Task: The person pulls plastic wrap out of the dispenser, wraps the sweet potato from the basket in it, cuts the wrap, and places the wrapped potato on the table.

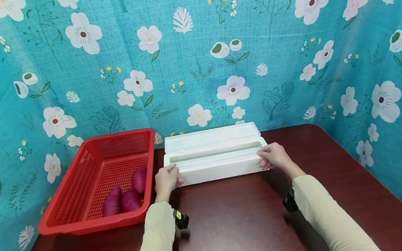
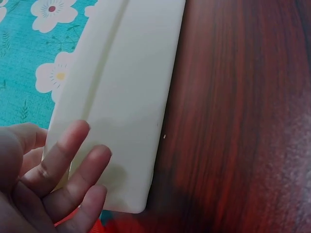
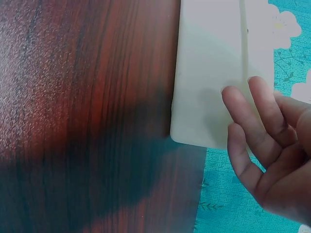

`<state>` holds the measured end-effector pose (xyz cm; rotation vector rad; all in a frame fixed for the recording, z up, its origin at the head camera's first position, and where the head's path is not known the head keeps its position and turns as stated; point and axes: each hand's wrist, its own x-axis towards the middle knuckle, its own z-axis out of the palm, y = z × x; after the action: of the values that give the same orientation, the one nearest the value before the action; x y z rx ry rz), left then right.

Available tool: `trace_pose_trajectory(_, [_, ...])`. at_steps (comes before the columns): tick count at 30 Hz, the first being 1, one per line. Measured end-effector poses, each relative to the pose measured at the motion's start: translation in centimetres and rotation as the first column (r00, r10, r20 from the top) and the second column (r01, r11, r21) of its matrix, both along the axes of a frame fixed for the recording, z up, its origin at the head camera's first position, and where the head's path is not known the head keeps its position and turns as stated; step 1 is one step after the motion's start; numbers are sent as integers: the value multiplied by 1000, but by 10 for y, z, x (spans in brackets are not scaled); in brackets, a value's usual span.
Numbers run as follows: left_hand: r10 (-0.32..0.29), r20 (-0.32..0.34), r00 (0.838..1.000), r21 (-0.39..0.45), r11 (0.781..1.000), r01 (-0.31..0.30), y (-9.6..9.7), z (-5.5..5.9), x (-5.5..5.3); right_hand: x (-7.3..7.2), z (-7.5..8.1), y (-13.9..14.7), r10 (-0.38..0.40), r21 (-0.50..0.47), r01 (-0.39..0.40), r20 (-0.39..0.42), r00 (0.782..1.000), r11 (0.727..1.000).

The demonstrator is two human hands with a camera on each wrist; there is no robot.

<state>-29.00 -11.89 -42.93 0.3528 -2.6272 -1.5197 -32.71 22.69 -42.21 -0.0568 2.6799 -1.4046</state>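
A long white box (image 1: 221,171), which looks like a cling film dispenser, stands at the back of the table with its lid (image 1: 211,136) tipped back. Along its opening runs a pale, glossy strip like cling film (image 1: 216,157). At the left end, my left hand (image 1: 167,180) pinches the strip with thumb and index finger. My right hand (image 1: 274,156) does the same at the right end. Both wrist views show the other fingers loosely bent before the box's front face (image 2: 131,97); the pinching fingertips are hidden there behind the upper edge.
Left of the box stands a red plastic basket (image 1: 77,226) with 3 purple sweet potatoes (image 1: 131,199) in its near right corner. A blue flowered cloth (image 1: 188,56) hangs behind and at both sides. The dark wooden table (image 1: 236,231) extends toward me between my forearms.
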Motion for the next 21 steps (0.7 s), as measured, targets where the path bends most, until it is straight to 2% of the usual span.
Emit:
trace_pose_trajectory(4, [-7, -3, 1000, -4, 1000, 7, 0, 2, -2, 0, 1, -1, -12, 27, 12, -1, 1000, 1000])
trace_pose_trajectory(8, [15, 9, 1000, 5, 1000, -15, 1, 3, -3, 1, 2, -3, -48, 11, 47, 22, 999, 999])
trace_pose_trajectory(15, [56, 29, 998, 98, 993, -59, 3, 1, -7, 2, 5, -6, -94, -29, 97, 72, 993, 995])
trace_pose_trajectory(21, [80, 41, 996, 148, 985, -85, 4, 1, -10, 3, 6, -6, -89, -75, 95, 87, 992, 993])
